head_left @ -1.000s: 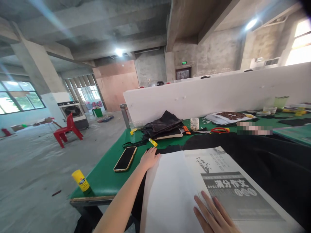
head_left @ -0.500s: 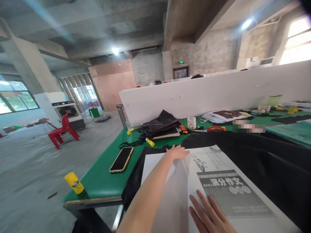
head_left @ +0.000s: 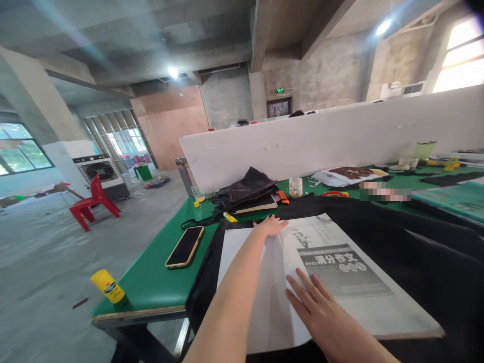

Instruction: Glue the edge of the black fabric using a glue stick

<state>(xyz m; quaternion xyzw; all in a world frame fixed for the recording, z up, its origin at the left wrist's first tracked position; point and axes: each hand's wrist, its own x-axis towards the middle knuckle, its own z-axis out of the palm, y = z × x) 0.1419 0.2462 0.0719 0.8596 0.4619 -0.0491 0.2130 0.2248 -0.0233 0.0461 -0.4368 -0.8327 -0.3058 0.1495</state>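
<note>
A: Left hand (head_left: 270, 226) spread over the top of the open book (head_left: 342, 275)! And the other?

B: Right hand (head_left: 313, 300) is palm down, fingers apart, lying across the book's middle. So the book sits directly beneath both.

A: What's in the way?

B: The left forearm (head_left: 230, 302), slanting right over the white page (head_left: 272, 297) and hiding part of it. A black sheet (head_left: 416, 252) spreads out under the book, well past the right hand.

A: Just beyond the left hand, to its left, a small glue stick (head_left: 230, 217); farther left, the phone (head_left: 185, 247)!

B: Past that hand, a black pile (head_left: 247, 189), then rightward an orange cutter (head_left: 283, 197), a jar (head_left: 295, 187) and red handles (head_left: 335, 193). Far out left, a big glue stick (head_left: 108, 286) on the table's corner.

A: Green table (head_left: 159, 282) below, white partition (head_left: 321, 133) along the side farthest from the hands.

B: And away to their left, concrete floor (head_left: 49, 252), red chair (head_left: 96, 196), cooler (head_left: 102, 171) beside a pillar (head_left: 56, 116).
</note>
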